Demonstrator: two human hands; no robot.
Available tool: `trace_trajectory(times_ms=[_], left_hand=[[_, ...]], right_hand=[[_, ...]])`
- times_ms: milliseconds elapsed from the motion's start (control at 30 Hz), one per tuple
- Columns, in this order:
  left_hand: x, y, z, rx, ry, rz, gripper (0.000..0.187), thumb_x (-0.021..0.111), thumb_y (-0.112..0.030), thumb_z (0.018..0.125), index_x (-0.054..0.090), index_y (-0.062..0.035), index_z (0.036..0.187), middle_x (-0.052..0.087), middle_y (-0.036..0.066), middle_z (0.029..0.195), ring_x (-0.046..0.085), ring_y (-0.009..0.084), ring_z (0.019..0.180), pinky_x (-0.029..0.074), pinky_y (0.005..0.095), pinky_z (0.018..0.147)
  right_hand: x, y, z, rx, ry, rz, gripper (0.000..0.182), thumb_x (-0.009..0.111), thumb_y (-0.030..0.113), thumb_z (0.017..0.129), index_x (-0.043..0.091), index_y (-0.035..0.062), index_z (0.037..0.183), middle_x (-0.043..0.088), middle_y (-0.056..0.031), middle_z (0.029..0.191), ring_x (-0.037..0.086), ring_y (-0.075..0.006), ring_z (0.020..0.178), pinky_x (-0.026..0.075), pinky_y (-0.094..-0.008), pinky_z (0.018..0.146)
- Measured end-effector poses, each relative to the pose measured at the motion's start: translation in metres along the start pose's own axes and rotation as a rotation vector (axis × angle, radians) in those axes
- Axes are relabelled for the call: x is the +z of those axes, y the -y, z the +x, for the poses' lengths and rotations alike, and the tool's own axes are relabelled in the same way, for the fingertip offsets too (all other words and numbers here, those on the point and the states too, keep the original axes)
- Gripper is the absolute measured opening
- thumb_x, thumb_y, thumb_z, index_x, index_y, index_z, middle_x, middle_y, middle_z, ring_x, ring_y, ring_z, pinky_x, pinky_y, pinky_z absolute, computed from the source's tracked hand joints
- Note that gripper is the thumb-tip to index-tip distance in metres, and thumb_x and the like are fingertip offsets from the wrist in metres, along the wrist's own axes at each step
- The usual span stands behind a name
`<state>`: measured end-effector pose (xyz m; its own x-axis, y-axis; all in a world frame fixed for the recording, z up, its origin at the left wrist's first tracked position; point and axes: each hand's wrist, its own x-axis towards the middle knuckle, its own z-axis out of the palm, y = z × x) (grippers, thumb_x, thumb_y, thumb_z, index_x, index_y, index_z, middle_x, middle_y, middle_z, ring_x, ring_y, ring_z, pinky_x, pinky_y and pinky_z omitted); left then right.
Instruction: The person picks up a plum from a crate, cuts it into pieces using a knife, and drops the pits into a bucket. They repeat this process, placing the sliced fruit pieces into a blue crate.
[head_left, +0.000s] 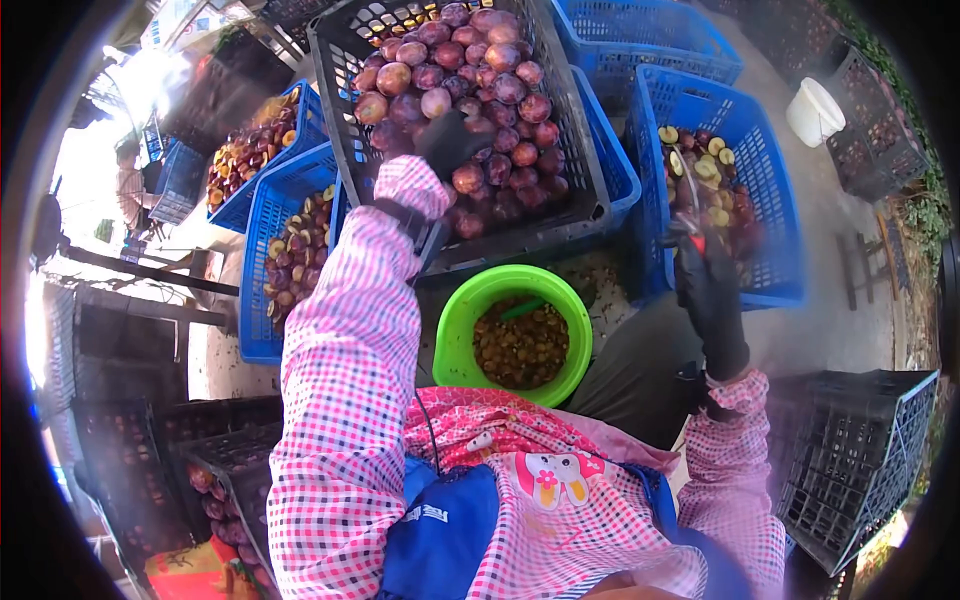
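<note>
Whole plums (505,90) fill the black crate (592,185), at 12 o'clock from the green tub (450,335). The left hand (452,145), the nearer, lies among them, its grasp indeterminable; from the right hand (710,285) they lie at 10 o'clock. The right is closed around a knife (697,243), long axis roughly 12–6. The blue crate (765,150), at 2 o'clock from the tub, contains halved plums (706,170); the tub contains small brown lumps (520,350).
</note>
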<state>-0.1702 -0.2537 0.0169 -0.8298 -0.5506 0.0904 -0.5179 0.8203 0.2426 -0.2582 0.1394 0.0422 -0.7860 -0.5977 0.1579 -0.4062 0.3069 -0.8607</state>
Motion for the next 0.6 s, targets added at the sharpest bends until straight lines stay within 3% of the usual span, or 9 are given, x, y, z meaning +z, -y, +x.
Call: trace_trajectory(times_ms=[67, 133, 200, 233, 267, 300, 367, 433, 600], left_hand=[[-0.009, -0.023, -0.035, -0.149, 0.188, -1.177, 0.037, 0.066, -0.034, 0.087, 0.061, -0.0024, 0.106, 0.067, 0.008, 0.094, 0.066, 0.0195, 0.08, 0.055, 0.036, 0.074], [-0.014, -0.039, -0.078, 0.22, 0.289, -1.41, 0.024, 0.06, -0.029, 0.092, 0.061, -0.0068, 0.101, 0.06, -0.001, 0.089, 0.059, 0.009, 0.075, 0.052, 0.0279, 0.068], [-0.038, -0.08, -0.142, 0.097, 0.203, -1.592, 0.021, 0.056, -0.028, 0.095, 0.06, -0.009, 0.103, 0.058, -0.002, 0.089, 0.057, 0.0078, 0.078, 0.048, 0.0252, 0.065], [-0.039, -0.075, -0.161, -0.099, 0.505, -1.742, 0.024, 0.054, -0.031, 0.097, 0.058, -0.0082, 0.105, 0.058, -0.003, 0.09, 0.056, 0.007, 0.086, 0.045, 0.0247, 0.069], [-0.037, -0.08, -0.182, -0.01, 0.43, -1.714, 0.031, 0.051, -0.034, 0.1, 0.058, -0.007, 0.112, 0.059, -0.002, 0.098, 0.055, 0.0071, 0.092, 0.045, 0.0245, 0.076], [-0.028, -0.086, -0.199, -0.099, 0.358, -1.834, 0.035, 0.049, -0.037, 0.1, 0.057, -0.0062, 0.116, 0.059, -0.001, 0.102, 0.055, 0.0069, 0.094, 0.044, 0.0237, 0.078], [-0.012, -0.086, -0.225, -0.198, 0.275, -1.962, 0.039, 0.048, -0.039, 0.101, 0.056, -0.0053, 0.12, 0.059, 0.0, 0.107, 0.054, 0.0066, 0.097, 0.044, 0.0228, 0.079], [-0.003, -0.081, -0.241, -0.114, 0.208, -1.868, 0.051, 0.046, -0.043, 0.101, 0.05, -0.0025, 0.131, 0.058, 0.006, 0.123, 0.056, 0.0157, 0.113, 0.045, 0.0323, 0.094], [-0.006, -0.073, -0.255, -0.03, 0.2, -1.909, 0.053, 0.047, -0.044, 0.1, 0.05, -0.0008, 0.131, 0.057, 0.007, 0.123, 0.055, 0.0168, 0.114, 0.042, 0.0335, 0.099]], right_hand=[[0.021, 0.019, -0.01, -0.153, 0.077, 0.179, 0.025, 0.051, 0.019, 0.099, 0.058, 0.0047, 0.118, 0.067, -0.0085, 0.086, 0.061, -0.0151, 0.073, 0.047, -0.0304, 0.068], [0.04, 0.05, -0.026, -0.161, 0.134, 0.217, 0.023, 0.051, 0.021, 0.1, 0.058, 0.0057, 0.116, 0.066, -0.0103, 0.083, 0.063, -0.019, 0.071, 0.048, -0.0328, 0.066], [0.055, 0.069, -0.042, -0.17, 0.195, 0.256, 0.022, 0.051, 0.022, 0.1, 0.059, 0.0068, 0.113, 0.065, -0.0121, 0.08, 0.064, -0.023, 0.068, 0.048, -0.0352, 0.063], [0.062, 0.073, -0.053, -0.192, 0.213, 0.156, 0.02, 0.052, 0.024, 0.099, 0.058, 0.0074, 0.109, 0.063, -0.0139, 0.076, 0.064, -0.0288, 0.066, 0.048, -0.0384, 0.06], [0.069, 0.076, -0.063, -0.216, 0.232, 0.056, 0.02, 0.053, 0.026, 0.099, 0.058, 0.008, 0.105, 0.062, -0.0158, 0.073, 0.063, -0.0346, 0.064, 0.047, -0.0415, 0.057], [0.079, 0.074, -0.07, -0.261, 0.176, 0.061, 0.018, 0.055, 0.027, 0.097, 0.057, 0.0086, 0.098, 0.059, -0.0179, 0.069, 0.061, -0.0411, 0.064, 0.044, -0.0466, 0.053], [0.089, 0.071, -0.085, -0.264, 0.217, 0.026, 0.017, 0.056, 0.025, 0.096, 0.057, 0.0081, 0.097, 0.059, -0.0184, 0.07, 0.06, -0.0416, 0.064, 0.044, -0.047, 0.053], [0.092, 0.076, -0.096, -0.294, 0.226, -0.029, 0.016, 0.058, 0.023, 0.095, 0.057, 0.0064, 0.096, 0.06, -0.0198, 0.071, 0.06, -0.0422, 0.063, 0.044, -0.0479, 0.053], [0.099, 0.079, -0.111, -0.298, 0.263, -0.048, 0.018, 0.057, 0.023, 0.095, 0.056, 0.0051, 0.095, 0.06, -0.0203, 0.071, 0.06, -0.0424, 0.063, 0.045, -0.048, 0.053]])
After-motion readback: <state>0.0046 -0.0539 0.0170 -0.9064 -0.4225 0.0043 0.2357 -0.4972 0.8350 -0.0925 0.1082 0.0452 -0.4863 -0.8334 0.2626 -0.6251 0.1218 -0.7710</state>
